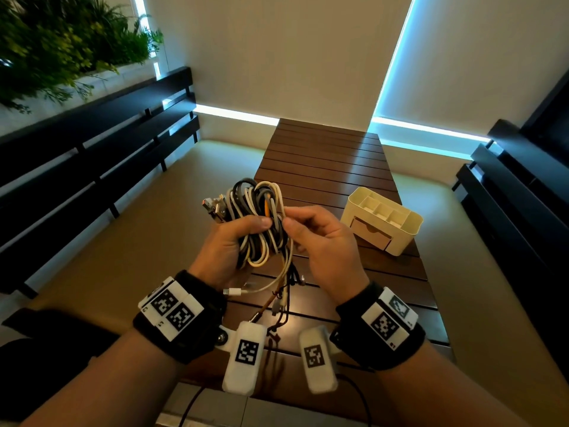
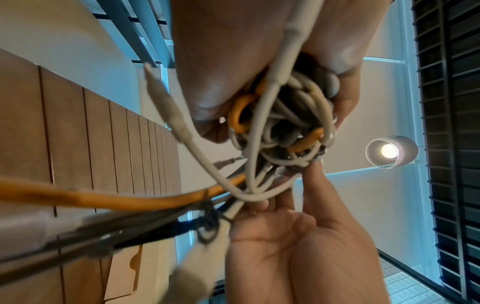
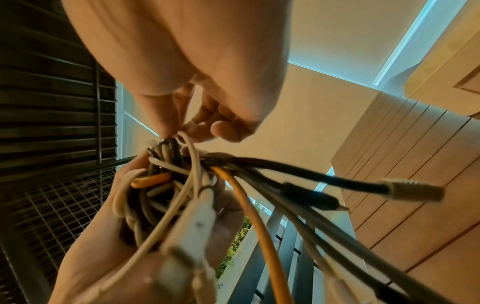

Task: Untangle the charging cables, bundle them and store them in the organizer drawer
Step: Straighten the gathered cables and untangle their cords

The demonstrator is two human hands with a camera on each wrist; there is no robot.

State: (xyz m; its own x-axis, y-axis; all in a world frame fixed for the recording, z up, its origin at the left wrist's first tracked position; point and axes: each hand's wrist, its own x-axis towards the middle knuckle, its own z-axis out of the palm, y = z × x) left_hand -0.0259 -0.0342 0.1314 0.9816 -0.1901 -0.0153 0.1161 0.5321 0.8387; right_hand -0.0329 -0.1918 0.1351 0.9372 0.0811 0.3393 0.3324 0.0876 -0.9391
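Left hand (image 1: 229,248) clenches one tangled bundle of white, grey, black and orange cables (image 1: 261,223); right hand (image 1: 320,238) pinches a strand; cable count unclear.

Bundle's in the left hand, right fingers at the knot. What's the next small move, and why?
Probably pull one white loop free with the right hand. The left hand grips the cables as a tangled wad, ends dangling over the table, and the organizer drawer looks closed.

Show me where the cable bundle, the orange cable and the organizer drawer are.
cable bundle (image 1: 257,223), head view, on the coiled loops gripped in the left hand.
orange cable (image 3: 249,203), right wrist view, on its loose hanging stretch.
organizer drawer (image 1: 371,234), head view, on the closed drawer front.
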